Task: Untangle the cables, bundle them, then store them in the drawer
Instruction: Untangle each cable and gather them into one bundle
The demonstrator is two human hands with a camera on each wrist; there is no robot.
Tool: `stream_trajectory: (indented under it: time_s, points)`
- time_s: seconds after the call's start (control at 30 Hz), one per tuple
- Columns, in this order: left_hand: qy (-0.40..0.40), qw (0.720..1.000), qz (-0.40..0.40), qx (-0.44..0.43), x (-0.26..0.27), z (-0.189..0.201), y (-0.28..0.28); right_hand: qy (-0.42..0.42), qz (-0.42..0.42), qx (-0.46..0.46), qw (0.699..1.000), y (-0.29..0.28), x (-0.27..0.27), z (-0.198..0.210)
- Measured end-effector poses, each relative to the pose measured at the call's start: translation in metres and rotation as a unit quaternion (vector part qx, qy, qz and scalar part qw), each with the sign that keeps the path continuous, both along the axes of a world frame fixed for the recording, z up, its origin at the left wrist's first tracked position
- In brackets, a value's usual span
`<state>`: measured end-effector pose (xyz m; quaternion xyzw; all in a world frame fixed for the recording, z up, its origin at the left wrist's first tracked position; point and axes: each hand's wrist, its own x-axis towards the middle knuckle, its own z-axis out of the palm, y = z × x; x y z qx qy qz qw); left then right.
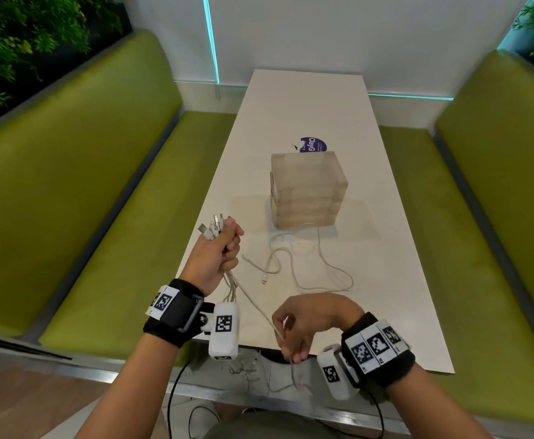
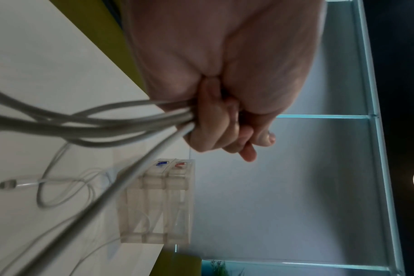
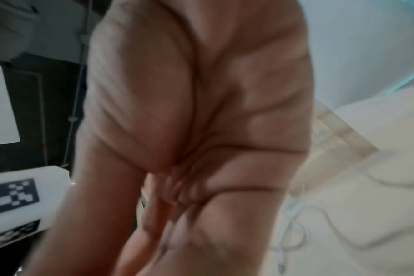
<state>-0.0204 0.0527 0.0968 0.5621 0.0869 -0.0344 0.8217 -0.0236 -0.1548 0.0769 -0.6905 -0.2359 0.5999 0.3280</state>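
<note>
In left hand: cables

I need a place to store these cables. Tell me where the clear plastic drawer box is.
In the head view the clear plastic drawer box stands mid-table on the long white table, ahead of both hands, with a loose white cable lying just in front of it.

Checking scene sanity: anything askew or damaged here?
One white cable lies loose on the table, outside the bunch in the left hand. Some cable ends dangle off the table's near edge. No visible damage.
</note>
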Motion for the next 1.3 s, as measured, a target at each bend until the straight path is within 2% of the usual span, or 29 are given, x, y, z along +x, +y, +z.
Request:
stream_trajectory:
  time_s: [0.07, 0.13, 0.2, 0.3, 0.4, 0.47, 0.57, 0.7, 0.77, 0.9, 0.97, 1.07, 1.13, 1.2, 1.3]
  points:
    - [-0.001, 1.0, -0.003, 0.003, 0.0, -0.001, -0.004, 0.047, 0.015, -0.009, 0.999, 0.003, 0.0, -0.004]
    - [-0.005, 1.0, -0.002, 0.005, 0.0, -0.002, -0.006, 0.046, -0.014, -0.005, 0.999, 0.003, 0.005, -0.009]
    - [-0.008, 1.0, -0.002, 0.007, -0.001, -0.002, -0.005, -0.021, -0.064, -0.015, 0.998, 0.001, 0.016, -0.019]
    - [-0.008, 1.0, 0.003, 0.009, 0.0, -0.002, -0.005, -0.142, -0.095, -0.056, 0.984, 0.001, 0.039, -0.034]
    - [-0.006, 1.0, 0.005, 0.011, 0.0, -0.004, -0.007, -0.294, -0.15, -0.074, 0.941, 0.012, 0.061, -0.054]
    - [-0.003, 1.0, 0.002, 0.011, -0.001, -0.006, -0.008, -0.38, -0.153, -0.073, 0.909, 0.022, 0.074, -0.071]
    - [-0.004, 1.0, 0.0, 0.011, -0.003, -0.005, -0.009, -0.44, -0.139, -0.058, 0.885, 0.037, 0.085, -0.095]
    - [-0.006, 1.0, -0.003, 0.017, -0.006, -0.004, -0.004, -0.495, -0.234, -0.124, 0.828, 0.038, 0.09, -0.113]
    - [-0.003, 1.0, 0.001, 0.023, -0.006, -0.005, -0.001, -0.492, -0.25, -0.145, 0.821, 0.032, 0.093, -0.117]
    - [0.002, 1.0, 0.009, 0.029, -0.007, -0.007, 0.004, -0.441, -0.239, -0.14, 0.854, 0.027, 0.099, -0.116]
    - [0.006, 0.999, 0.008, 0.034, -0.006, -0.008, 0.003, -0.416, -0.272, -0.152, 0.854, 0.024, 0.101, -0.115]
    - [0.011, 0.999, 0.013, 0.036, -0.006, -0.008, 0.0, -0.4, -0.361, -0.152, 0.829, 0.017, 0.103, -0.105]
    - [0.017, 0.999, 0.023, 0.032, -0.005, -0.008, -0.002, -0.351, -0.423, -0.13, 0.825, 0.008, 0.105, -0.089]
    - [0.03, 0.999, 0.034, 0.022, -0.003, -0.009, -0.004, -0.296, -0.5, -0.077, 0.81, -0.003, 0.106, -0.074]
    - [0.049, 0.998, 0.036, -0.005, 0.001, -0.01, -0.009, -0.246, -0.598, 0.042, 0.762, -0.016, 0.099, -0.052]
